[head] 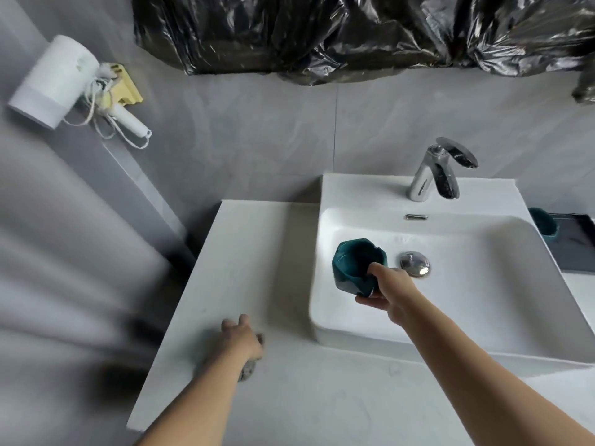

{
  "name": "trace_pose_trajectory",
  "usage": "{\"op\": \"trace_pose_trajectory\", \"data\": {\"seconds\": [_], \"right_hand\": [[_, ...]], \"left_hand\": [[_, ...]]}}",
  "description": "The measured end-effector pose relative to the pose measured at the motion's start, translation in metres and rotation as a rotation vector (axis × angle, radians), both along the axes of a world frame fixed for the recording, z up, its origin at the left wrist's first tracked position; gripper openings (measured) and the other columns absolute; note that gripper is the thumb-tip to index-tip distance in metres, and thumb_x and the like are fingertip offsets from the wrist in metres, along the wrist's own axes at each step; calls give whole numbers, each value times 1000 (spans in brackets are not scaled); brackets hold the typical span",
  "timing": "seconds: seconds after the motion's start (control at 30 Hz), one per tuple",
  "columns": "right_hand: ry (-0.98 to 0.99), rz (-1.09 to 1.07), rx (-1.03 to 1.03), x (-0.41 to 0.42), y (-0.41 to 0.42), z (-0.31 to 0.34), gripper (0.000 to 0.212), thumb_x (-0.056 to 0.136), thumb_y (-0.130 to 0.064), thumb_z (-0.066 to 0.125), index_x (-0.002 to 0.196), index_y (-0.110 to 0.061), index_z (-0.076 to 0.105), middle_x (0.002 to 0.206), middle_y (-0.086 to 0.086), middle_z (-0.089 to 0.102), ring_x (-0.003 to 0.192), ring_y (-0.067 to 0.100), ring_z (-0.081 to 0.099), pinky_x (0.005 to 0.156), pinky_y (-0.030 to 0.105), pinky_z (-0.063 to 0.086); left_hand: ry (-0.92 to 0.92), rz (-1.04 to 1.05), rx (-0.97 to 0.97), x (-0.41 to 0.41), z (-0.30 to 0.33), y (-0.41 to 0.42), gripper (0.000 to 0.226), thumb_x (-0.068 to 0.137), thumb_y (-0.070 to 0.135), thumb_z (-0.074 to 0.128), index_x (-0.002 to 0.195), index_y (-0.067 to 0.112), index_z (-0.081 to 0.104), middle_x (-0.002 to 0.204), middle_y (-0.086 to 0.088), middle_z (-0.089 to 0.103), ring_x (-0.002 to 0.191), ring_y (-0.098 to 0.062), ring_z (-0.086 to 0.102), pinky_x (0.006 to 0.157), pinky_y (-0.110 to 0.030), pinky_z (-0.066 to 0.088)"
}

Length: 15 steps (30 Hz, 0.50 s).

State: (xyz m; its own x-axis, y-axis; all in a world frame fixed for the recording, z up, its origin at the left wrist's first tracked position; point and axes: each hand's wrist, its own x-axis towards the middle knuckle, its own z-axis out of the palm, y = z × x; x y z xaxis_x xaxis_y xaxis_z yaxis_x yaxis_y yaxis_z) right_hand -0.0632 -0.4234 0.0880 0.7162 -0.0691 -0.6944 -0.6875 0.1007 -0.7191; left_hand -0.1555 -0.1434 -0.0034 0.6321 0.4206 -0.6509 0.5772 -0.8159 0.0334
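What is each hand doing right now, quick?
Left hand: on the counter over a small grey thing; too blurred to tell its grip.
Right hand: holds the teal cup over the sink.

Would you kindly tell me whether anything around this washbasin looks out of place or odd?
Yes: crumpled black plastic sheeting hangs over the wall above the white washbasin and looks improvised. The white wall-hung hair dryer has its cord bunched in a tangle. The teal faceted cup in the right hand looks intact.
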Motion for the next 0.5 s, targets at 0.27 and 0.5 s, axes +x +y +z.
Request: {"op": "trace_pose_trajectory", "data": {"seconds": [0.27,0.5], "right_hand": [[-3,42,-64,-1,-17,-3,25,89,-5,53,113,4,57,86,11,52,68,24,57,76,47,61],[-69,83,-74,4,-43,-4,27,87,-8,56,114,-1,59,100,13,56,76,25,61,64,41,62]], "left_hand": [[-306,-83,-39,31,33,-12,26,93,39,56,84,15,49,93,-10,65,83,-31,63,66,-29,43],[-857,-37,-369,99,160,-99,14,86,22,57,90,18,44,74,5,45,69,-22,46,61,-33,39]]}}
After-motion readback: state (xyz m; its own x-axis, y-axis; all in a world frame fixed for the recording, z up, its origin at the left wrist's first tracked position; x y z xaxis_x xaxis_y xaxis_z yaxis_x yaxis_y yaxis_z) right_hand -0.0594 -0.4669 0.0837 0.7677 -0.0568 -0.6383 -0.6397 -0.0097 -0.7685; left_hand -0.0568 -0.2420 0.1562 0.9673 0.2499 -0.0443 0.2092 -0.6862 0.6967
